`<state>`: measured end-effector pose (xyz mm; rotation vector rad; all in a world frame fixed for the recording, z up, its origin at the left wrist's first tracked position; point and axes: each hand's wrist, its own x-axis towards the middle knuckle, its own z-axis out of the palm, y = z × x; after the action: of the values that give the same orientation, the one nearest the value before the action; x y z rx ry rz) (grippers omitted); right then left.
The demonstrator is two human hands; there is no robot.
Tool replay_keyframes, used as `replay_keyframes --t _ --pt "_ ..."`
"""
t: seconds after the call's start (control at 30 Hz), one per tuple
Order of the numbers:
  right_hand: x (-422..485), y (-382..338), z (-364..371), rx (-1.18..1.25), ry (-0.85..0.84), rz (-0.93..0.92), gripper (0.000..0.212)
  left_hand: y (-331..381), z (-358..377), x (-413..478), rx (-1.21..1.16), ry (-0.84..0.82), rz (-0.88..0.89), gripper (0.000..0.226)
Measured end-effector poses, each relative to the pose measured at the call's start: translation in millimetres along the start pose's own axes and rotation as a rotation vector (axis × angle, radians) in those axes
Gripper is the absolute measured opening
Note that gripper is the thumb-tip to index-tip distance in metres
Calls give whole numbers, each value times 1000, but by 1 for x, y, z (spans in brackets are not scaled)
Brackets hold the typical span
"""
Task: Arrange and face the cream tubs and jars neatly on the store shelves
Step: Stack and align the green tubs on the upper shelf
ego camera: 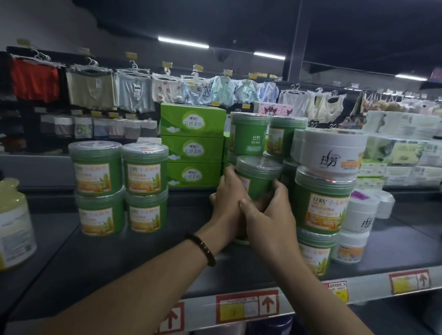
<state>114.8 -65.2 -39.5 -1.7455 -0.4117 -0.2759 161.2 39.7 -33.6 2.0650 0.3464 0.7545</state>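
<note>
Green tub [257,175] sits mid-shelf, clear lid up, gripped from both sides. Left hand [228,194] wraps its left side with fingers curled round the back. Right hand [269,213] wraps the right side, thumb touching the back of the left hand. The hands hide the tub's bottom, so I can't tell if it's resting on something or lifted. Its label is mostly covered; only a sliver shows at the left.

Bracelet [203,248] on the left wrist.

Left of the hands is a block of four tubs [115,185]: two stacks of two, touching, labels to the front. Behind them, three green tissue boxes [189,149] are stacked. Behind the held tub stand two back tubs [249,135], higher up, labels turned partly sideways.

Just right of the hands is a front stack [320,201] of two green tubs. White jar [332,152] sits on top of it, logo forward. Further right are two small white jars [361,212], stacked. Pale yellow pump bottle [1,218] is at far left. Shelf [102,250] is dark, with a price strip [246,306] of red arrow tags along its front edge.
</note>
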Motion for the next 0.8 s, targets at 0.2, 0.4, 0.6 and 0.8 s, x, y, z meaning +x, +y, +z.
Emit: replay_keyframes --t 0.2,0.4,0.6,0.8 --pt "-7 -1 10 -3 62 -86 80 -19 -27 -13 -147 30 34 91" --pt "-7 -3 23 78 4 -115 74 -34 -69 -35 -107 47 100 71" --pt "0 -12 40 245 -208 -99 69 -56 -108 -48 -159 78 147 67" --pt "-3 -11 70 278 -345 -123 64 -74 -146 -66 -153 88 152 69"
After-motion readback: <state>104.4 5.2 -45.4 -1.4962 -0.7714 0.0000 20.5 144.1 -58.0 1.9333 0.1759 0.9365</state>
